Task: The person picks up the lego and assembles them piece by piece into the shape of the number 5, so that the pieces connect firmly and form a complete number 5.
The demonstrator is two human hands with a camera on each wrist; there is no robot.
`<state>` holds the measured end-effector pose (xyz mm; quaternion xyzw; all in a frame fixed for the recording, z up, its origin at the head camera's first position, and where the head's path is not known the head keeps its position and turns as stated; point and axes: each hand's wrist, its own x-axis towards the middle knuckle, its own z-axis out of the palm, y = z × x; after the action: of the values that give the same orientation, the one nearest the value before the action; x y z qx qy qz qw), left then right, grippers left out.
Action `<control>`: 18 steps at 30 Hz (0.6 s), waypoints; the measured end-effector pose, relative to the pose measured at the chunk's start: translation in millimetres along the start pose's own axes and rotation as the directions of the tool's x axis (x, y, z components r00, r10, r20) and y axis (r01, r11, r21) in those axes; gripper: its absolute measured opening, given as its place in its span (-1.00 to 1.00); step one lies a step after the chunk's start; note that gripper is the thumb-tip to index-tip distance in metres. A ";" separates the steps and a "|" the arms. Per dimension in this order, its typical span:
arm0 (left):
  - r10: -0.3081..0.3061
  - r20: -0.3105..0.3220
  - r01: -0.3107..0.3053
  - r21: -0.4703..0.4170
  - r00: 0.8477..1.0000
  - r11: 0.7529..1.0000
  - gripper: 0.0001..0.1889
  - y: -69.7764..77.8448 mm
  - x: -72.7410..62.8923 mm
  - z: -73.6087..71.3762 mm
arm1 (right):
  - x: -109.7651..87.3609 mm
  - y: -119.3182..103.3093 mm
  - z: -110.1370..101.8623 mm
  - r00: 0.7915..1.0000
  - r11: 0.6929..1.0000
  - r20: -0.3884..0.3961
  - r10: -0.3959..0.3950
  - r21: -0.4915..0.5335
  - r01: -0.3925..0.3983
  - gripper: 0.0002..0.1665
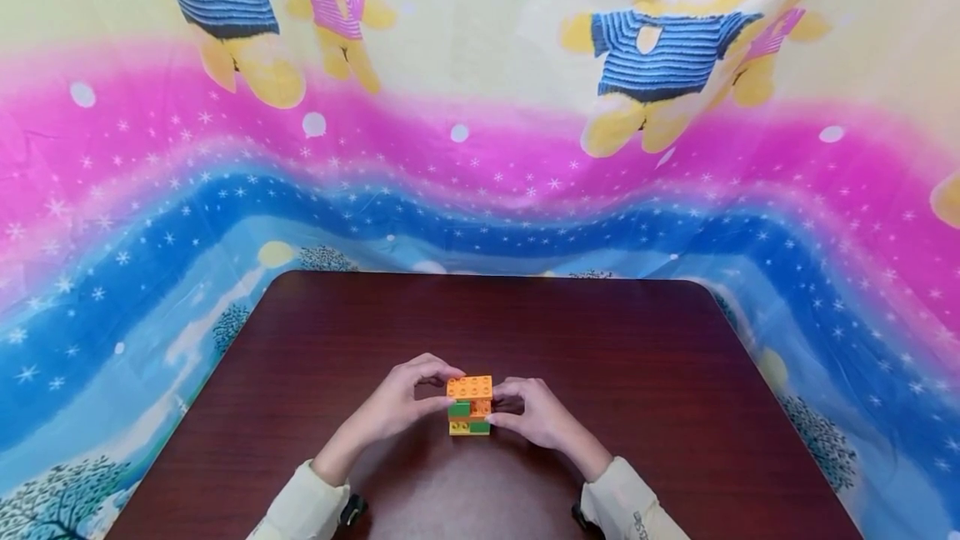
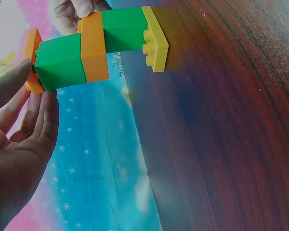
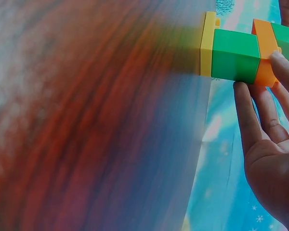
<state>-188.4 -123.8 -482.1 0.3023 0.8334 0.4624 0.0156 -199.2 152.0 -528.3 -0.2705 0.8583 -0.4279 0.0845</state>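
A small tower of toy building bricks stands upright on the table. Its base is a yellow plate point(image 2: 159, 43), with a lower green brick point(image 3: 235, 55) on the right side. Above come a middle orange plate point(image 2: 94, 50) and an upper green brick point(image 2: 60, 62) set to the left. A studded top orange plate point(image 1: 470, 387) covers it. My left hand point(image 1: 401, 397) pinches the left end of this top plate between thumb and fingers. From the other side my right hand point(image 1: 538, 415) holds the tower, thumb on the middle orange plate and fingertips by the lower green brick.
The dark red-brown wooden table point(image 1: 600, 340) has rounded far corners and a glossy surface. Behind and beside it hangs a cloth point(image 1: 480, 165) printed with bears, snowflakes and trees. Pale sleeves point(image 1: 303, 502) cover both forearms, with a black band at each wrist.
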 end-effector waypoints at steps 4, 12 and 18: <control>0.006 0.006 -0.006 0.001 1.000 1.000 -0.63 -0.1 -0.8 0.2 | -0.1 -1.1 -0.4 1.000 1.000 0.002 0.014 -0.009 -0.014 -0.67; -0.046 0.006 0.046 -0.069 0.999 0.997 -0.62 -6.1 -3.6 5.4 | -0.7 -0.8 0.1 1.000 1.000 0.006 0.017 -0.011 -0.017 -0.67; -0.120 0.032 0.124 -0.230 0.992 0.965 -0.63 -10.9 -6.3 12.2 | -0.8 -1.0 -0.3 1.000 1.000 0.006 0.020 -0.009 -0.020 -0.68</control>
<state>-184.9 -122.1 -499.1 0.2506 0.7906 0.5520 0.0868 -198.2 152.2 -527.4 -0.2634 0.8625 -0.4225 0.0903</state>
